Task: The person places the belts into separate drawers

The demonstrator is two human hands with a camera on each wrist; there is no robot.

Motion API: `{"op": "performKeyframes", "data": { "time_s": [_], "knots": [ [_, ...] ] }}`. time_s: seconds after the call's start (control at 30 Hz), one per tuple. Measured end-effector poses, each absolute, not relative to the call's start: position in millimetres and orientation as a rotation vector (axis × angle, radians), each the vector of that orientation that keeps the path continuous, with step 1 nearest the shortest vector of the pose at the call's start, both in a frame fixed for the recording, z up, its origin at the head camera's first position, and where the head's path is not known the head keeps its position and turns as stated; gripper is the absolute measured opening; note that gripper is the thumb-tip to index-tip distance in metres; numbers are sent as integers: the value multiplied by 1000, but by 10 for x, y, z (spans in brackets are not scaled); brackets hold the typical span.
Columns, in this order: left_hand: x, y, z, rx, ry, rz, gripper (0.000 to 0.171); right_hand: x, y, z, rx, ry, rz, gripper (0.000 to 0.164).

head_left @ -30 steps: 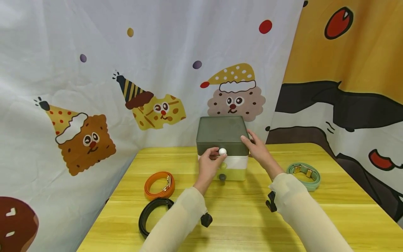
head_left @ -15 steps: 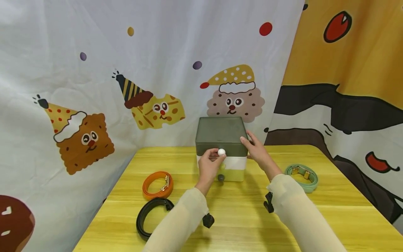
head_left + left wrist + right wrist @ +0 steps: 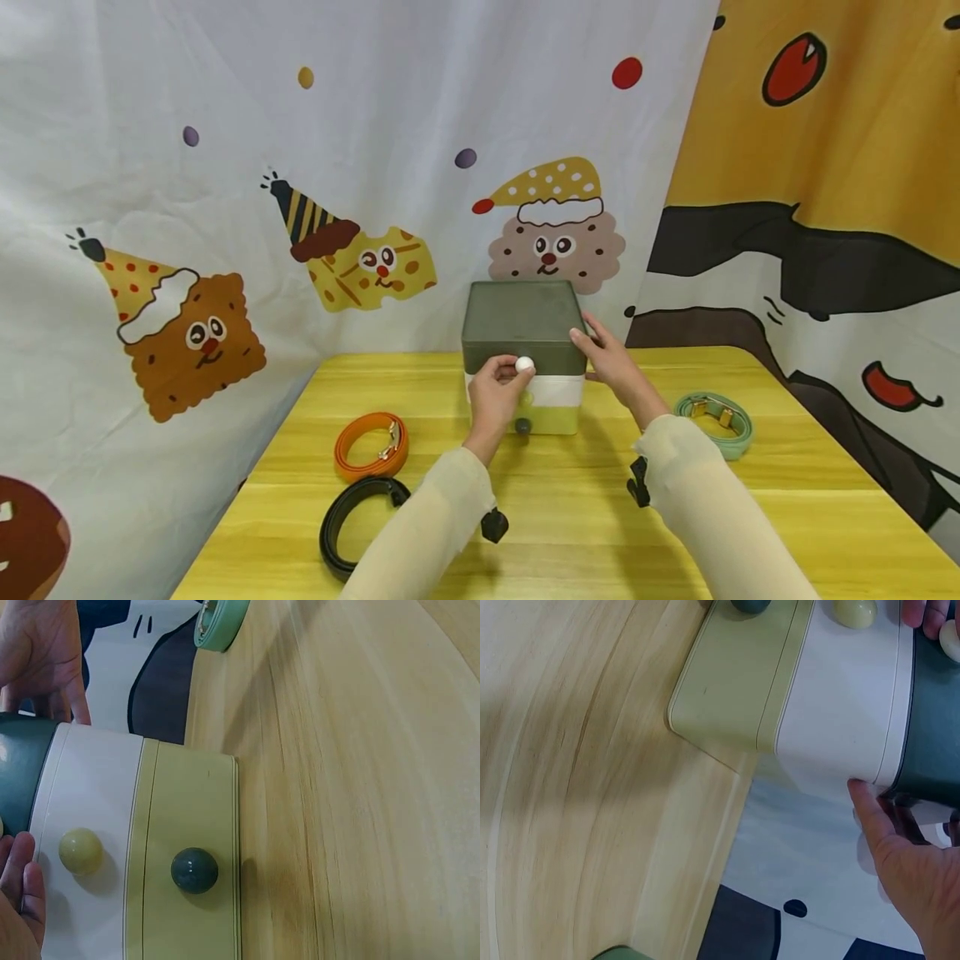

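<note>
A small three-tier drawer box [image 3: 521, 312] stands toward the back of the table, its tiers dark green, white and yellow-green from top to bottom. My left hand [image 3: 493, 398] pinches the round white knob [image 3: 524, 364] on the top tier between thumb and fingers. Below it, a pale yellow knob [image 3: 80, 851] sits on the white tier and a dark grey-green knob [image 3: 194, 871] on the lowest one. My right hand [image 3: 617, 367] rests against the box's right side, thumb near the top front corner, fingers reaching along the side and partly hidden. All three tiers look pushed in.
To the left lie a coiled orange belt [image 3: 341, 450] and a coiled black belt [image 3: 330, 529], the latter partly covered by the left sleeve. A coiled green belt [image 3: 738, 433] lies beyond the right forearm. A printed curtain [image 3: 420, 108] hangs behind the wooden table [image 3: 577, 517].
Both hands keep the same places on the knob and the box side. Only the head view has shifted slightly.
</note>
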State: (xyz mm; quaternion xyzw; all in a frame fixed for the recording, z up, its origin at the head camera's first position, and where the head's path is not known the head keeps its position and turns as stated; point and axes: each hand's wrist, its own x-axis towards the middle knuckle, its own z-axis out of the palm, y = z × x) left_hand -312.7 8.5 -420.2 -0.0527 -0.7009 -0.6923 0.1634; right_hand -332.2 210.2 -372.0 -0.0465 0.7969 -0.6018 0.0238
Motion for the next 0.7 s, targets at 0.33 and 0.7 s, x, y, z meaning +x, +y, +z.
{"op": "performKeyframes", "data": {
  "time_s": [0.33,0.7],
  "knots": [
    [-3187,76,-4208,-142,-2032,-1944,24,-3390,2111,-3740,-120,2415,-1884,75],
    [-3256,73,-4175,-132,-2064,-1929,23,-3444,2111,-3717,-106,2415,-1897,74]
  ]
}}
